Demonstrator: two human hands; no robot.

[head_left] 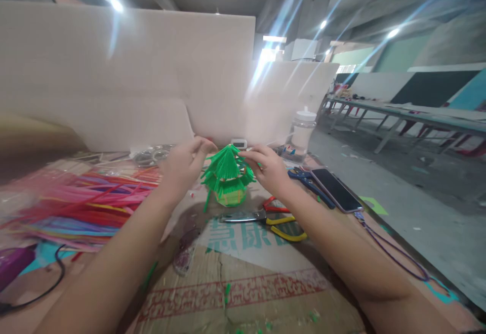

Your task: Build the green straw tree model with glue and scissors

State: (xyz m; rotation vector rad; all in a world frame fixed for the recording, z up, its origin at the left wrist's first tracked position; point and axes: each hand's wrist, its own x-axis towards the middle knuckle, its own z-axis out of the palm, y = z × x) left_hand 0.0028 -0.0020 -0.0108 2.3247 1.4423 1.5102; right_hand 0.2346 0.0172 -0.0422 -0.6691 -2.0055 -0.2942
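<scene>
A small green craft tree (228, 174) with layered, fringed tiers and a pale green base stands upright on the cardboard (182, 298). My left hand (186, 164) is closed in a pinch at the left of its top; what is between those fingertips is too small to make out. On the other side, my right hand (266, 167) has its thumb and fingers pinched at the upper right edge of the tree, touching it. In front of the tree lie scissors (261, 217) with red and yellow handles, blades pointing left.
Pink, red and blue fuzzy stems (102, 202) lie in plastic at the left. Blue-handled pliers (309, 184), a phone (336, 190) with a purple strap and a clear bottle (301, 134) are at the right. A white panel (125, 71) rises behind. Green scraps dot the cardboard.
</scene>
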